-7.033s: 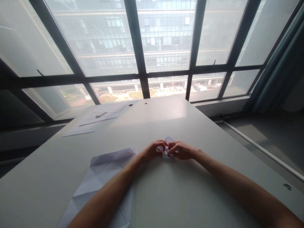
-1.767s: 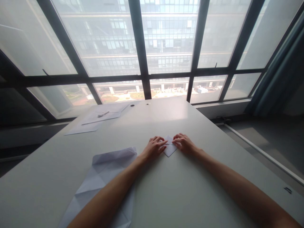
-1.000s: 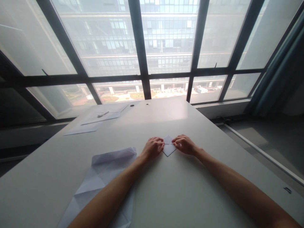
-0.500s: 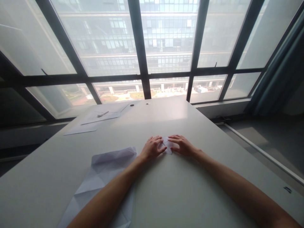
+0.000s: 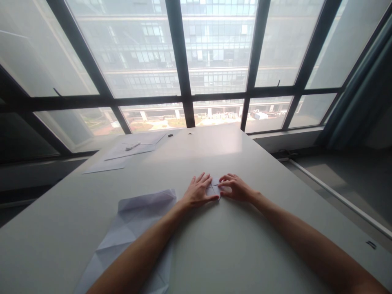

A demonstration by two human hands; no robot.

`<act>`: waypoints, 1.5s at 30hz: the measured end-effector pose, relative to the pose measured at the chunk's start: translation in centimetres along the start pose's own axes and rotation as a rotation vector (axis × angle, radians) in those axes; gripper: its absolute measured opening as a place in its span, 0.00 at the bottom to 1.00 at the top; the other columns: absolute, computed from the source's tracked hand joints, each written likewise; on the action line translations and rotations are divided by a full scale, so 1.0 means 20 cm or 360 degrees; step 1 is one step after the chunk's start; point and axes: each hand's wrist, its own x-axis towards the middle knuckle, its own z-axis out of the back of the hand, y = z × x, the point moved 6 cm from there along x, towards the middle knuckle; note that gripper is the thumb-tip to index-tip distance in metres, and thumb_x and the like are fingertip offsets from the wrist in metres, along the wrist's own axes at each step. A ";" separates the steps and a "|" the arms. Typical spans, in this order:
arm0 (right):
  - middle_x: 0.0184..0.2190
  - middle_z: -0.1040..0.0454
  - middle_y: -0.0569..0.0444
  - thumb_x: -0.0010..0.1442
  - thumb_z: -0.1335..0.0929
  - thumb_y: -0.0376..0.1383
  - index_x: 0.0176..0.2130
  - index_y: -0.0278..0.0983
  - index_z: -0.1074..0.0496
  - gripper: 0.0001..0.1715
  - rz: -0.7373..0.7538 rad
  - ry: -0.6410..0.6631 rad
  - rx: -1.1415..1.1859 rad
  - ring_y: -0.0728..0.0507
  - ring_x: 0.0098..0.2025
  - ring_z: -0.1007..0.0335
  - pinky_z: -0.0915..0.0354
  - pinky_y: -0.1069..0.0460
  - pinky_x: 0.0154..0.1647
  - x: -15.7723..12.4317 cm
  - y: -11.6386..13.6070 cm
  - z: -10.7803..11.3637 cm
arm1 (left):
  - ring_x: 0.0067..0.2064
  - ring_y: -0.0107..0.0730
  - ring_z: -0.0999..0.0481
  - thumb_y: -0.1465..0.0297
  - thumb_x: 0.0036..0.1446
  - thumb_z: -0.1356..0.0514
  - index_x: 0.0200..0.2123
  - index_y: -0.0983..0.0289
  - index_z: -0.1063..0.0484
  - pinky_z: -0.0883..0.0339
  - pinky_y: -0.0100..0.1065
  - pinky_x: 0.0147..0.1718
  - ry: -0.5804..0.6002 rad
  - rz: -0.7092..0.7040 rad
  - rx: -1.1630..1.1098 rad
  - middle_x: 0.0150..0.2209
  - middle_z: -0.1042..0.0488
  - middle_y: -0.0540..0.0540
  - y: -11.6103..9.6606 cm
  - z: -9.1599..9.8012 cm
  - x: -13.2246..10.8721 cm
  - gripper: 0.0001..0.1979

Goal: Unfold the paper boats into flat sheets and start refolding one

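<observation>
A small folded white paper (image 5: 214,189) with crease lines lies flat on the white table, between my two hands. My left hand (image 5: 198,191) rests over its left side, fingers spread forward and the thumb along its near edge. At the right edge, my right hand (image 5: 236,188) has its fingers curled and pinches the folded paper. Parts of the paper under the fingers are hidden. A larger creased white sheet (image 5: 134,222) lies to the left, partly covered by my left forearm.
Flat white sheets (image 5: 114,164) lie at the far left of the table (image 5: 211,249), with a white pen-like object (image 5: 132,146) on top. Two small holes pierce the far end of the table. Large windows stand beyond it, and a dark curtain (image 5: 352,90) hangs at right.
My left hand has spread its fingers, and its thumb has slid right along the paper's near edge. The right fingers have curled in closer at the paper's right edge.
</observation>
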 end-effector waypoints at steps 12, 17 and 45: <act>0.41 0.21 0.49 0.67 0.34 0.33 0.49 0.41 0.22 0.13 -0.0030 -0.0120 -0.0046 0.42 0.43 0.28 0.36 0.46 0.49 0.00 -0.02 0.03 | 0.68 0.48 0.40 0.66 0.63 0.40 0.53 0.53 0.26 0.69 0.67 0.66 0.0002 -0.0292 -0.0192 0.62 0.30 0.54 -0.05 0.00 -0.01 0.15; 0.53 0.23 0.50 0.66 0.33 0.33 0.51 0.45 0.23 0.15 0.0065 -0.0095 0.0042 0.40 0.55 0.30 0.37 0.44 0.55 -0.01 -0.04 0.00 | 0.69 0.49 0.43 0.62 0.64 0.38 0.51 0.53 0.25 0.66 0.67 0.66 0.0006 -0.0318 -0.0178 0.63 0.31 0.54 -0.05 -0.01 0.00 0.13; 0.45 0.24 0.48 0.63 0.30 0.35 0.47 0.41 0.21 0.12 -0.0219 -0.0079 0.0000 0.39 0.50 0.32 0.36 0.44 0.53 -0.03 -0.15 0.00 | 0.57 0.48 0.30 0.58 0.61 0.36 0.52 0.55 0.23 0.38 0.49 0.59 -0.0336 0.0034 -0.0019 0.55 0.27 0.57 0.08 0.01 0.01 0.18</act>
